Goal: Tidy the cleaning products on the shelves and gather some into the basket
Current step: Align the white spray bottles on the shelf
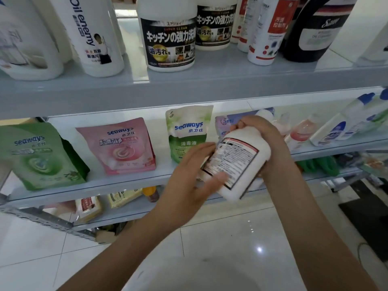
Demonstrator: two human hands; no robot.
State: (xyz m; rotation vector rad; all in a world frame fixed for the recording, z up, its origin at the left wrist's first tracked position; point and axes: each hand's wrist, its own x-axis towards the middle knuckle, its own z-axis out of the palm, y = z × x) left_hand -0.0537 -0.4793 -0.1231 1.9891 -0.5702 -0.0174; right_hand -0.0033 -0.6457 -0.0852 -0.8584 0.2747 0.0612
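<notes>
Though blurred, left hand (189, 177) over bottle (238, 162) label.

Grey shelving (189, 89) stands behind the grip. Glossy white floor tiles (220, 227) lie below, a dark mat (367, 217) rightward.

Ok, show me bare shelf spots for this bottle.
The white bottle could fit the upper shelf between the Oil enemy bottle and the black-label jug, or right of the dark jug; the middle shelf has a gap between the pink pouch and green-white pouch. Its right end is crowded with lying bottles.
</notes>
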